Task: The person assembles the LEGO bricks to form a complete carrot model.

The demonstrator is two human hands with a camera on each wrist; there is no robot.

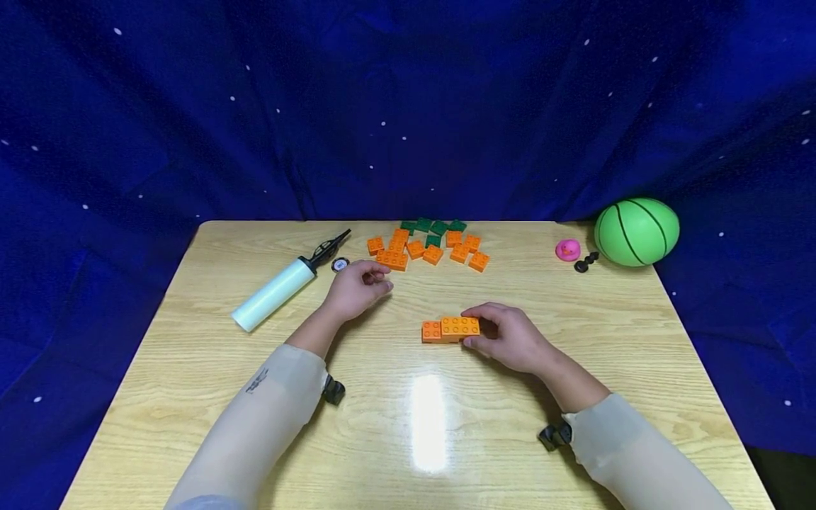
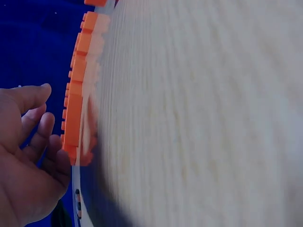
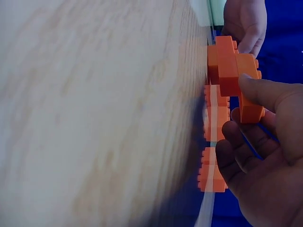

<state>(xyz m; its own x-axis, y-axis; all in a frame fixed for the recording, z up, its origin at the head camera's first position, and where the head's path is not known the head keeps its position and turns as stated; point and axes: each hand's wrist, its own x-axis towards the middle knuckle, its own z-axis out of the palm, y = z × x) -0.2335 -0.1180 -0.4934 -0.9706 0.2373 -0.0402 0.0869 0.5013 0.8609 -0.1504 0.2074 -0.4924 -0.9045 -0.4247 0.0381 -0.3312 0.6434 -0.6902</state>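
Observation:
My right hand (image 1: 518, 340) pinches the right end of a joined set of orange toy building bricks (image 1: 460, 326) between thumb and fingers. In the right wrist view, these stacked bricks (image 3: 228, 66) stand in stepped layers, with the thumb on the upper one. My left hand (image 1: 360, 290) hovers near the front of the loose orange bricks (image 1: 397, 261), its fingers loosely bent. Nothing shows between its fingers in the left wrist view, where a row of orange bricks (image 2: 74, 118) lies beyond the hand. Several more orange bricks (image 1: 472, 242) lie to the right.
Several green bricks (image 1: 438, 227) lie along the table's back edge. To the left are a hand pump (image 1: 274, 292) with a pale barrel and a round chip (image 1: 341, 264). A pink rubber duck (image 1: 567, 249), a small black object (image 1: 585, 262) and a green ball (image 1: 637, 232) sit back right.

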